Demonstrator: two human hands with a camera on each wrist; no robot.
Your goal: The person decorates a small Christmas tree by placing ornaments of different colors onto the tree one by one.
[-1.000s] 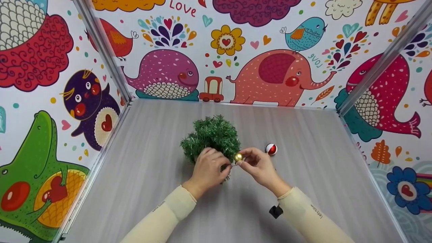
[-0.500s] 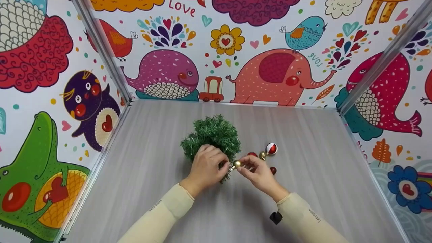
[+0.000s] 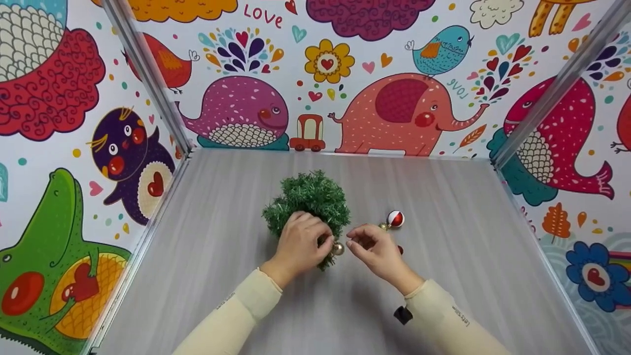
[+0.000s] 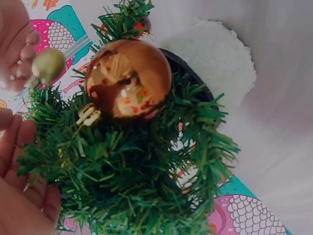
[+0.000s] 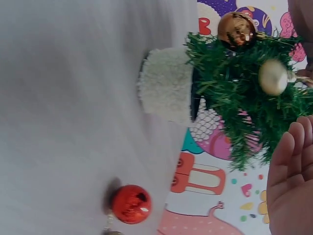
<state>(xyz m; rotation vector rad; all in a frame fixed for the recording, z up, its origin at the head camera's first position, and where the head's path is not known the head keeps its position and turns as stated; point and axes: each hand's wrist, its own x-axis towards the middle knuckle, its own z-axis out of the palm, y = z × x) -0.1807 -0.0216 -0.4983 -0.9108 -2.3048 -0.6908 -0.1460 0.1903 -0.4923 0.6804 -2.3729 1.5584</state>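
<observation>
1. Small green tree [image 3: 308, 202] stands near the middle of the grey table [image 3: 222, 276], on a black base with a white fluffy skirt [image 5: 166, 85] round it.
2. A matte gold ball [image 3: 338, 248] hangs at the tree's near edge; a shiny copper ball [image 4: 128, 78] sits among the branches, seen from the left wrist.
3. The left hand [image 3: 299, 244] has its fingers curled into the near branches, gripping the tree right beside the gold ball.
4. The right hand [image 3: 374, 249] hovers just right of the gold ball, apart from it, fingers loosely bent and holding nothing.
5. A red-and-white ball [image 3: 395, 218] lies on the table beyond the right hand, a small gold one [image 3: 383, 226] touching it.
6. A shiny red ball [image 5: 131, 203] lies on the table close to the right hand.
7. Cartoon-animal walls [image 3: 404, 108] ring the table.
</observation>
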